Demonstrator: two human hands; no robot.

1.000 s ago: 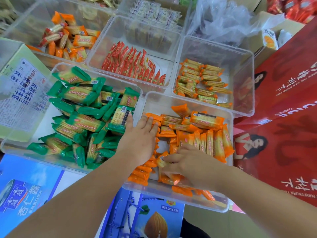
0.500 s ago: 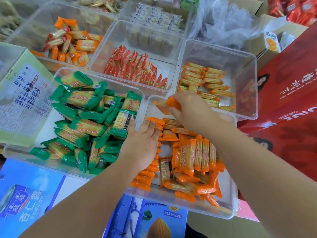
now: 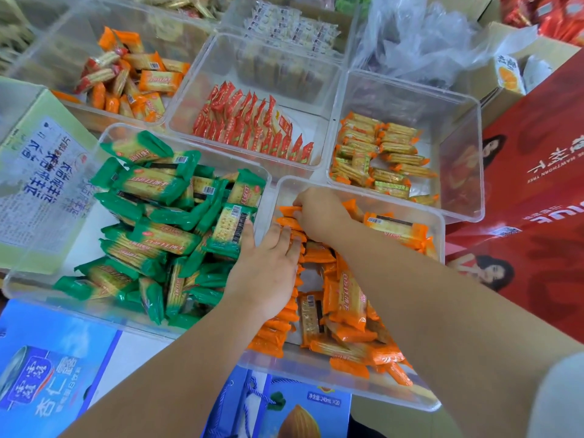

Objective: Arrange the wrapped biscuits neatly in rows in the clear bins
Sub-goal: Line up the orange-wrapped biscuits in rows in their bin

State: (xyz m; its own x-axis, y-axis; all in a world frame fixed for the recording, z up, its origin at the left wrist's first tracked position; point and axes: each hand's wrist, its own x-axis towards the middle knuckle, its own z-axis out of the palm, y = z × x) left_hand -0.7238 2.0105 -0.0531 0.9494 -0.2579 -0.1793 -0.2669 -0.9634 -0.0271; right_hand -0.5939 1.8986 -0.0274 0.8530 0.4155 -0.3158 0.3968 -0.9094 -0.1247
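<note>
The near clear bin (image 3: 437,263) holds orange-wrapped biscuits (image 3: 346,298). Along its left wall they stand on edge in a row (image 3: 278,330); the others lie in a loose heap. My left hand (image 3: 268,270) lies flat with fingers apart against that row, holding nothing. My right hand (image 3: 319,213) reaches to the far left corner of the bin and pinches an orange packet (image 3: 289,210) at the row's far end. The bin to the left (image 3: 189,147) is full of green-wrapped biscuits (image 3: 164,229) in a jumble.
Behind stand more clear bins: red packets (image 3: 249,124) in rows, yellow-orange packets (image 3: 379,156), mixed orange ones (image 3: 126,77). Red cartons (image 3: 531,191) flank the right, a green-white box (image 3: 38,172) the left, blue cartons (image 3: 47,374) sit in front. A clear plastic bag (image 3: 420,36) lies far right.
My right hand picked an orange packet from the near heap, lifted it over the bin's far edge, and has now lowered it to the far end of the left row. My left hand stayed.
</note>
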